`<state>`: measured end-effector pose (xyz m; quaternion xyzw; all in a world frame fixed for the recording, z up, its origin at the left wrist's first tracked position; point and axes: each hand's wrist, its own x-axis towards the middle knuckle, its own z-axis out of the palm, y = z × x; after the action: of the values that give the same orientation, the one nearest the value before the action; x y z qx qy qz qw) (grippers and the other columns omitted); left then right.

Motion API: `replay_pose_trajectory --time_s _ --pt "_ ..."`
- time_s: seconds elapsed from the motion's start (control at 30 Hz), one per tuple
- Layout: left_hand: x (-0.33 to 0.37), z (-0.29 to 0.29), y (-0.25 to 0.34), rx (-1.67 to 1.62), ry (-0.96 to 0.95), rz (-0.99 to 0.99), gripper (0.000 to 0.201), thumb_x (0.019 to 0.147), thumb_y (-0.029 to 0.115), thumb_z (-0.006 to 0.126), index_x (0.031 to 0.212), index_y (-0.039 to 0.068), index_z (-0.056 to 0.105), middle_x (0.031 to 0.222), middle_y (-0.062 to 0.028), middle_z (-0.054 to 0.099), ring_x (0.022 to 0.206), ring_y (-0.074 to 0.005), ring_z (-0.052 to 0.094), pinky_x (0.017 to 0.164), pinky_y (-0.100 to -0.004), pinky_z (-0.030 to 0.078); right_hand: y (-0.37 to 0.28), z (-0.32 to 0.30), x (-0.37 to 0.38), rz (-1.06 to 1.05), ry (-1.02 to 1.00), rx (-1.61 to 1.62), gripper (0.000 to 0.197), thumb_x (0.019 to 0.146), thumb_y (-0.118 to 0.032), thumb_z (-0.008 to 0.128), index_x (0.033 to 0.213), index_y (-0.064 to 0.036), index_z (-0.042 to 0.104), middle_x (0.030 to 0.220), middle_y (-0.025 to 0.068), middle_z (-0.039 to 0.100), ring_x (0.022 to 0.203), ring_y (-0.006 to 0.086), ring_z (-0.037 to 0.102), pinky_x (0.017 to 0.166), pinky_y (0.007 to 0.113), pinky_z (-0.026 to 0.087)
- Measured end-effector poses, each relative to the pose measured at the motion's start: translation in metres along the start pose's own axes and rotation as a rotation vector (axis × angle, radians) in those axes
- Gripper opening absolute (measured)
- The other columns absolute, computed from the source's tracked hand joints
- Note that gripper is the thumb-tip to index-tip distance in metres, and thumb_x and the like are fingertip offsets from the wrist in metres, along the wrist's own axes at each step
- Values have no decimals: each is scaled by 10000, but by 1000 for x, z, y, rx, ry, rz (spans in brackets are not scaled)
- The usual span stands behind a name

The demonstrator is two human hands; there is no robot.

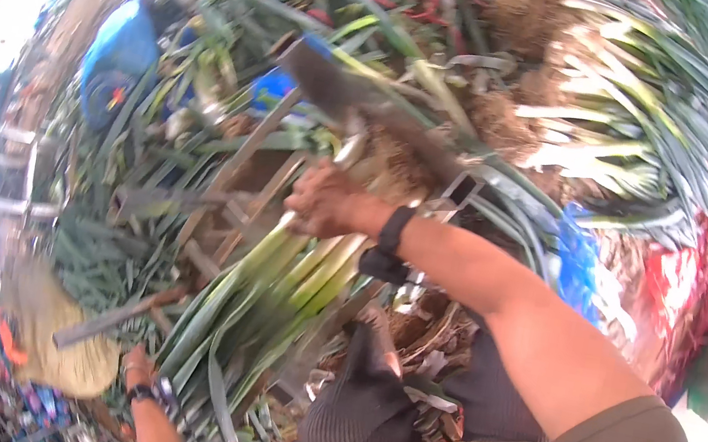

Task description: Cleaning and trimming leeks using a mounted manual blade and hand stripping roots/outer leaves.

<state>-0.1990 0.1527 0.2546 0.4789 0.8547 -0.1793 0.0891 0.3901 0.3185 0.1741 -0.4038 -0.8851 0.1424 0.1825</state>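
My right hand, with a black band at the wrist, is closed round the pale stems of several leeks. Their roots point up and away, while the green leaves fan down toward the lower left. Low on the left, my left hand is beside the outer leaves of the bunch; its fingers are small and partly hidden, so I cannot tell whether it grips them. The leeks lie over a frame of metal and wooden bars.
A dark flat bar crosses just beyond my right hand. Stacked leeks with brown roots lie at the far right. Cut leaves cover the ground on the left, near a blue bag and a tan woven piece. Blue plastic lies right.
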Motion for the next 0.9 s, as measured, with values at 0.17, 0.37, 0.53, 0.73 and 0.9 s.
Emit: replay_pose_trajectory --time_s 0.17,0.37,0.53,0.73,0.9 --pt "-77 -84 259 335 327 504 236 934 299 533 904 90 638 929 -112 656 916 -332 623 763 -478 489 7 -18 -15 76 -138 -3 353 835 -503 568 803 -170 681 792 76 637 876 255 626 875 473 397" --pt "-102 -20 402 46 349 801 290 991 293 434 971 73 622 942 -126 644 916 -341 592 793 -471 444 0 -13 -5 59 -96 26 404 828 -537 559 818 -162 709 840 65 660 929 239 617 894 485 382" --pt "-102 28 429 -229 419 635 384 1014 330 328 1018 57 598 993 -148 627 946 -358 568 890 -437 392 1 2 -6 64 -110 -29 373 820 -510 572 857 -164 706 907 57 663 953 230 610 933 474 361" --pt "-86 52 416 -90 596 648 405 1007 366 357 981 22 570 946 -151 615 881 -338 540 869 -412 417 -24 5 14 53 403 61 300 683 -369 695 883 -149 657 950 75 588 948 263 555 913 500 380" --pt "-88 54 414 152 511 585 404 996 379 386 1102 18 535 1023 -135 622 958 -315 546 890 -414 423 27 -218 -42 0 764 313 288 739 -199 634 992 -95 541 863 75 519 818 271 570 702 414 469"
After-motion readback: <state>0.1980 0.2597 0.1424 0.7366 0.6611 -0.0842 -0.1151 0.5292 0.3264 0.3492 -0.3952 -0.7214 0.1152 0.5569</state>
